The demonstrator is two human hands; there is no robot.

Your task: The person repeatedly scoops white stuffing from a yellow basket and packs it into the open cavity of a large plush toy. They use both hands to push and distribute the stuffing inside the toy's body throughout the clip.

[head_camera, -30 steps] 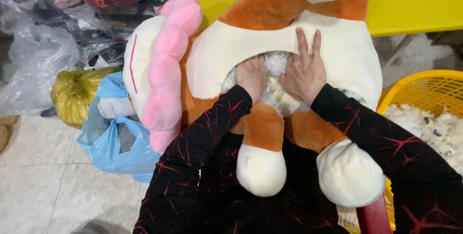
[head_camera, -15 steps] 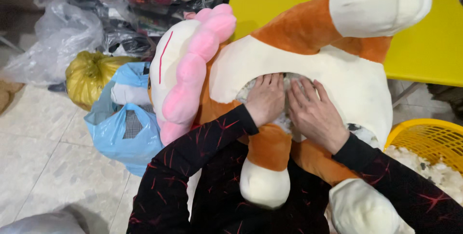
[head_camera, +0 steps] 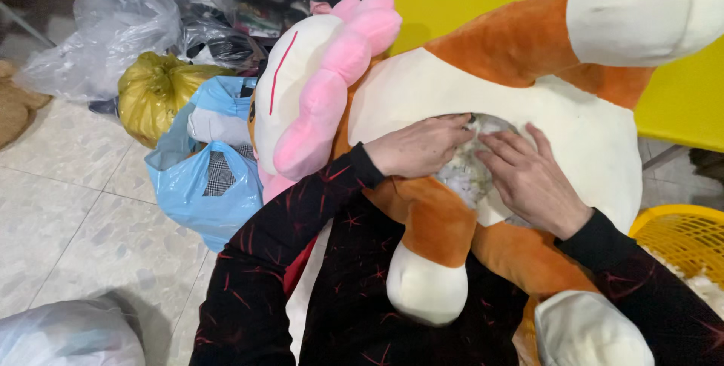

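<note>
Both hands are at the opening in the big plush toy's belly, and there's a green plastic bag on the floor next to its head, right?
Not quite: the head view shows the bag beside the plush toy is blue, not green. The rest holds: the left hand and right hand are both at the belly opening.

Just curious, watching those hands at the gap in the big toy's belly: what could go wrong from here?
1. Both hands, left hand and right hand, press at the open seam of the large orange and cream plush toy; the white stuffing might spill out.
2. Pulling could tear the opening wider.
3. The toy rests on the lap and may slide toward the yellow plastic basket.
</note>
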